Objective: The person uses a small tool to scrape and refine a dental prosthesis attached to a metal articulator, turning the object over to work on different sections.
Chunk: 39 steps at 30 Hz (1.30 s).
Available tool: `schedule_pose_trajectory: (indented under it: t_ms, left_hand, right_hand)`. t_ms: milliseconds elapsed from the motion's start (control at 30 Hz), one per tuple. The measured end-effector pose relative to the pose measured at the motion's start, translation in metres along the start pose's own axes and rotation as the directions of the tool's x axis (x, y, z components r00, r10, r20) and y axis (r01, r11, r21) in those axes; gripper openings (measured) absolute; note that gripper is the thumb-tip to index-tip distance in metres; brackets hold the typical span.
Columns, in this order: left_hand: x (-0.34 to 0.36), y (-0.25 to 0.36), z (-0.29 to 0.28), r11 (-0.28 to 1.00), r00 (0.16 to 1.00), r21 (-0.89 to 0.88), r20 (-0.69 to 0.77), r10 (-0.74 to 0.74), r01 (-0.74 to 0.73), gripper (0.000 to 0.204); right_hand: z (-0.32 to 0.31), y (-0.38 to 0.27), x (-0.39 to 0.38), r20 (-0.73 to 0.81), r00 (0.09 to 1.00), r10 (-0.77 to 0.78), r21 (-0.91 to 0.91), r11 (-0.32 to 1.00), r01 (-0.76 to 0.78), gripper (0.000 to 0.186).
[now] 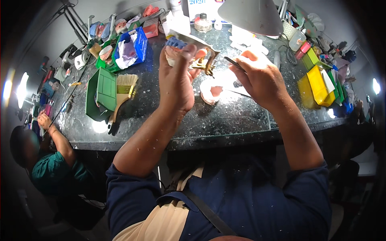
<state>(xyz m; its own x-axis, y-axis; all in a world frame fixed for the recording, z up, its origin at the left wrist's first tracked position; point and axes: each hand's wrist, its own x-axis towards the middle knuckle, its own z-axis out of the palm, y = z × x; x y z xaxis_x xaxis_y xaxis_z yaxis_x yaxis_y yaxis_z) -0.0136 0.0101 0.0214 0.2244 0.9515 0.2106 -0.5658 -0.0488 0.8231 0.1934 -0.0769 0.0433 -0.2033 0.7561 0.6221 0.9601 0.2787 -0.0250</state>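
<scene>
Left hand [177, 82] grips gold metal holder [210, 62], maybe with teeth model [172, 53], top middle. Right hand [261, 76] pinches dark thin tool [232, 62], farther right.

- A dark, speckled workbench [241, 116] was lit.
- Behind the workbench, a pale wall [86, 16] was seen.
- Over its far side, a grey lampshade [251, 17] was placed.

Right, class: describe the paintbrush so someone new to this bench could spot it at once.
On the dark bench, find the green bin nearest the front edge, left of the left hand. The paintbrush lies just right of it, handle toward that edge. Broad pale bristles set it apart from the boxy bin.
</scene>
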Motion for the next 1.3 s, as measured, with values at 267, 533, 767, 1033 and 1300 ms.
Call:
schedule_pose_trajectory:
  t_ms: [267, 533, 767, 1033, 1300]
  left_hand:
    - [0.002, -0.003, -0.007, 0.957, 0.950, 0.066, 0.158, 0.269, -0.282, 0.072]
    - [0.005, 0.010, -0.019, 0.506, 0.754, 0.567, 0.404, 0.517, -0.651, 0.085]
    - [0.004, 0.013, -0.018, 0.509, 0.799, 0.624, 0.379, 0.466, -0.593, 0.086]
    - [0.009, 0.002, -0.018, 0.995, 0.995, 0.093, 0.091, -0.030, 0.021, 0.067]
    - [0.016, -0.005, -0.021, 0.986, 0.984, 0.012, 0.063, -0.165, 0.164, 0.066]
  right_hand:
    - [0.010, 0.008, -0.008, 0.278, 0.940, 0.198, 0.111, 0.965, -0.236, 0.034]
    - [0.012, 0.023, 0.001, 0.474, 0.869, 0.141, 0.000, 0.987, -0.160, 0.032]
    - [0.028, 0.032, 0.009, 0.208, 0.978, 0.012, 0.106, 0.994, -0.035, 0.028]
    - [0.046, 0.037, -0.007, 0.297, 0.911, 0.285, 0.305, 0.876, -0.373, 0.034]
    - [0.054, 0.032, -0.009, 0.075, 0.991, 0.109, 0.362, 0.923, -0.129, 0.028]
